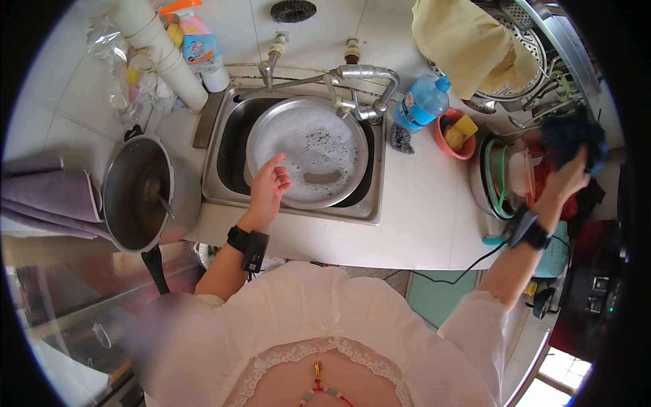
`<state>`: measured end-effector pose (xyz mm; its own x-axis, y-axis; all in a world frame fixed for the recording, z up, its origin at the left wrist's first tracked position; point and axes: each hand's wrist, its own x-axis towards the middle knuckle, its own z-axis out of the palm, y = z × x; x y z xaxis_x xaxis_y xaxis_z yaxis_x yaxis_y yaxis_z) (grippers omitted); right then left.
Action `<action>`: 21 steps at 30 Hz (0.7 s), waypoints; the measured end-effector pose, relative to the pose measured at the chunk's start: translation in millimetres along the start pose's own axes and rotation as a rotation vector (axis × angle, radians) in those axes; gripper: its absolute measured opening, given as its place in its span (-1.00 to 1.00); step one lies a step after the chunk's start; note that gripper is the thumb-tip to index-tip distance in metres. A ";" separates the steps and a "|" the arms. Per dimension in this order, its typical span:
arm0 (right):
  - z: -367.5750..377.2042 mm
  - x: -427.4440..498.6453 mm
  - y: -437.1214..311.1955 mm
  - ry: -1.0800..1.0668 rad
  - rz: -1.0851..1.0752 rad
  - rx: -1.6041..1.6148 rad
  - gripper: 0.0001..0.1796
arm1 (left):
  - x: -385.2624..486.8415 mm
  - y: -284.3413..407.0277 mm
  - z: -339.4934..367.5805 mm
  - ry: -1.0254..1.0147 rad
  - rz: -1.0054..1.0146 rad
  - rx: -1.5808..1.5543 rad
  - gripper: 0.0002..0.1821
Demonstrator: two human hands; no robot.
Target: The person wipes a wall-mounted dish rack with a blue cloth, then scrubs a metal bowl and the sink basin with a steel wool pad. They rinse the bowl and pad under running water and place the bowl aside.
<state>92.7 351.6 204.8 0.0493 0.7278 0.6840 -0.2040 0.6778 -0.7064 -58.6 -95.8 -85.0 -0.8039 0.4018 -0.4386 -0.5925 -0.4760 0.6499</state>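
Observation:
A round metal basin of foamy water sits in the stainless steel sink. My left hand hovers over the basin's left front part, fingers loosely curled and apart, holding nothing. Far to the right, my right hand grips a dark blue cloth, which is slightly blurred, above the stacked bowls and basins. A metal faucet arches over the basin's back right edge.
A pot with a ladle stands left of the sink, its black handle toward me. Right of the sink are a blue bottle, a steel wool pad and an orange bowl with sponges. A spray bottle stands behind, at left.

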 end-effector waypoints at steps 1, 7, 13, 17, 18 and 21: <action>-4.1 -34.5 5.8 -0.095 0.070 -0.140 -0.73 | 7.5 -3.2 -8.0 -0.005 0.008 -0.019 -0.64; 47.9 -310.0 77.6 -0.738 0.669 -0.145 -0.43 | 40.6 -24.2 -39.8 -0.064 -0.129 0.104 -0.53; 78.4 -431.2 104.6 -1.354 0.808 -0.253 -0.36 | 68.8 -31.1 -65.7 -0.201 -0.170 0.310 -0.26; 90.7 -468.9 91.1 -1.377 0.431 -0.662 -0.23 | 77.2 -26.7 -63.1 -0.109 -0.178 0.390 -0.20; 90.9 -480.8 87.1 -1.445 0.377 -0.740 -0.18 | 77.2 -25.4 -60.5 -0.111 -0.177 0.395 -0.21; 83.8 -504.7 93.7 -1.776 -0.111 -0.780 -0.12 | 75.6 -22.1 -56.1 -0.092 -0.165 0.412 -0.22</action>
<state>-33.2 39.0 -191.4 -0.9615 0.1058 -0.2538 0.1648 0.9606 -0.2239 -109.3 -98.8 -167.4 -0.6816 0.5225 -0.5123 -0.6269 -0.0559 0.7771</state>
